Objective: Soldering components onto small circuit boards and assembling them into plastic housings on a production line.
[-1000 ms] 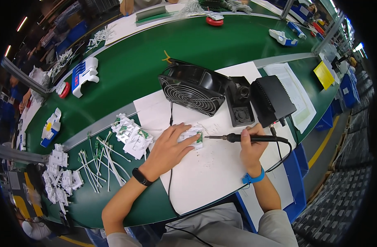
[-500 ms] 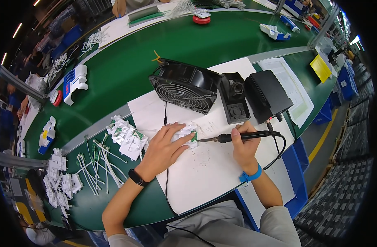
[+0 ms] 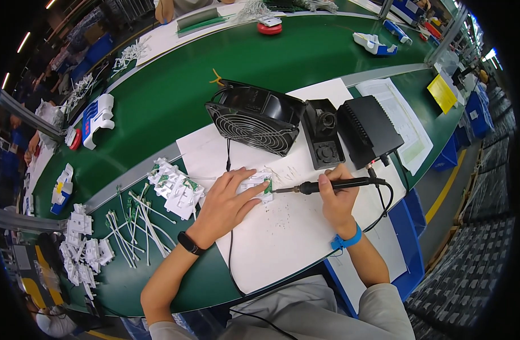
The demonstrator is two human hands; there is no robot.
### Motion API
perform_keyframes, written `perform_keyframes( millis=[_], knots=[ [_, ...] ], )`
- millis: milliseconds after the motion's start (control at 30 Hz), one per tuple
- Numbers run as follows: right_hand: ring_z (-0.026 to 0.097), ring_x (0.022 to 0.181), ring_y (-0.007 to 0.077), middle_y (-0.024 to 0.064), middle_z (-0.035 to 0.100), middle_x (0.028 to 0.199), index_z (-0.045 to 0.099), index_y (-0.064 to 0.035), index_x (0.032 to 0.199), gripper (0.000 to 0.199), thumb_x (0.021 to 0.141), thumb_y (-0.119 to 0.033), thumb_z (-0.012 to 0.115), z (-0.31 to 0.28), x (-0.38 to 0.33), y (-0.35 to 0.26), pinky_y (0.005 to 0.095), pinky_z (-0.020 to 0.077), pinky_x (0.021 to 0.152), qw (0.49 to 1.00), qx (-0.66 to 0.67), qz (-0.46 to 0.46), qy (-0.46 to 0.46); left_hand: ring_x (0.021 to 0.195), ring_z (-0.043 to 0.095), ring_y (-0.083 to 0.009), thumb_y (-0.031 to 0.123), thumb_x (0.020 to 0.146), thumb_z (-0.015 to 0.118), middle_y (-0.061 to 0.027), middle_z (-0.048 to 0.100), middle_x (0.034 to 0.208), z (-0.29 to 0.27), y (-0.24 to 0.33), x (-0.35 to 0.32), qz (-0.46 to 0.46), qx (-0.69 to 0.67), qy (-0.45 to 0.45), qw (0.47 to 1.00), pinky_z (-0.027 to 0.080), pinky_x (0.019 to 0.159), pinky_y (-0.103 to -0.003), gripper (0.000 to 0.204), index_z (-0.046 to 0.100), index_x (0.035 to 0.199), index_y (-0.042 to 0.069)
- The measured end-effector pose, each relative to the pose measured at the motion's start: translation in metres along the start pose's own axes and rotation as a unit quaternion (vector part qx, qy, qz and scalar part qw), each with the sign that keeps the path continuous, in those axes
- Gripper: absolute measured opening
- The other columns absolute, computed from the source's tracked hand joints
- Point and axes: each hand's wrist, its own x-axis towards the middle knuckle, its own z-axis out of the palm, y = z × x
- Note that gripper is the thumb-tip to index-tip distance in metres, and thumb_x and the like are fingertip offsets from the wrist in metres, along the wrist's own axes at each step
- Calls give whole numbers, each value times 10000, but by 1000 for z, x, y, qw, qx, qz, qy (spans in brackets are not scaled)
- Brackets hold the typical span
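Note:
My left hand (image 3: 226,201), wearing a dark wristband, holds a white plastic piece (image 3: 250,182) down on the white sheet, its fingers over it. A small green circuit board (image 3: 268,186) shows at the piece's right end. My right hand (image 3: 337,198), with a blue wrist strap, grips a soldering iron (image 3: 316,186) like a pen. The iron's tip points left and is at the board's right edge; whether it touches, I cannot tell. Left of my left hand are a pile of white plastic pieces (image 3: 175,190) and several white cables (image 3: 144,218) with small green ends.
Beyond my hands stand a black fan (image 3: 254,119), a black iron stand (image 3: 323,136) and a black soldering station (image 3: 369,130). More white pieces (image 3: 81,249) lie far left. Blue-and-white devices (image 3: 97,120) sit on the green belt (image 3: 163,96). Dark specks dot the sheet (image 3: 271,255).
Devices and red items on the green belt have shifted slightly left. The iron's handle has moved a little; its tip remains at the board. My left hand stays in place.

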Motion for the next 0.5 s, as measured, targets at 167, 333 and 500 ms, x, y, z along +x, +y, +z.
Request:
perform_keyframes(
  millis=[167, 333, 500],
  knots=[
    [438, 695, 74, 7, 514, 746, 515, -43, 791, 251, 956, -45, 703, 0, 0, -2, 250, 365, 644, 999, -17, -27, 15, 1183, 570, -310, 203, 881, 772, -103, 609, 1338, 1, -2, 0, 14, 10, 10, 1000, 487, 992, -394, 405, 720, 1281, 169],
    [440, 727, 56, -6, 536, 803, 594, -26, 877, 142, 990, -76, 665, 0, 4, -11, 228, 348, 655, 997, -15, -10, 82, 1024, 555, -310, 241, 834, 806, -112, 613, 1300, -2, 18, 3, -26, 53, 8, 998, 496, 893, -390, 507, 706, 1322, 148],
    [382, 527, 40, -17, 494, 713, 548, -50, 970, 154, 1078, -159, 545, -6, 5, -11, 222, 258, 487, 996, 68, 7, 49, 954, 550, -295, 245, 799, 830, -113, 625, 1294, 6, 22, -1, -32, 81, 24, 996, 504, 843, -377, 507, 725, 1275, 107]
  ],
)
